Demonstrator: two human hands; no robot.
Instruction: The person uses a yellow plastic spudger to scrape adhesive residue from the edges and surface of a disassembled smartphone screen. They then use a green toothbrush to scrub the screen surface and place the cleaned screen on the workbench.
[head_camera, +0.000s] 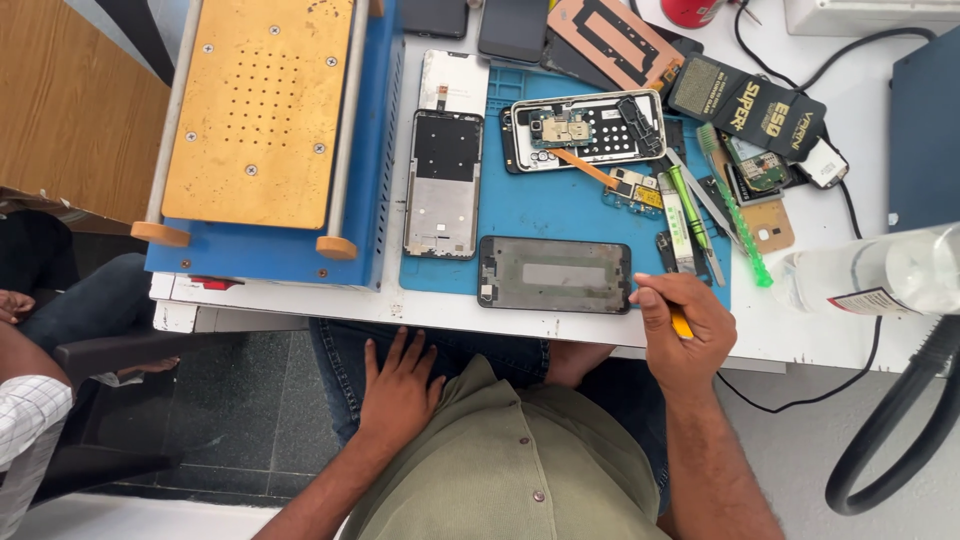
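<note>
My right hand (682, 330) is closed around a small yellow-handled tool (681, 323) at the front right corner of the blue work mat (560, 215). Just left of it lies a dark phone back frame (553, 274), flat on the mat. My left hand (399, 388) rests flat on my lap below the table edge, fingers spread, holding nothing. At the mat's far side lies an opened phone (585, 130) with its circuit board exposed. A grey phone mid-frame (442, 184) lies at the mat's left edge.
A blue machine with a gold perforated plate (258, 110) fills the table's left. Tweezers, a green brush (735, 210) and small parts crowd the mat's right side. A clear plastic bottle (880, 275) lies at far right. Another person's arm (25, 400) shows at lower left.
</note>
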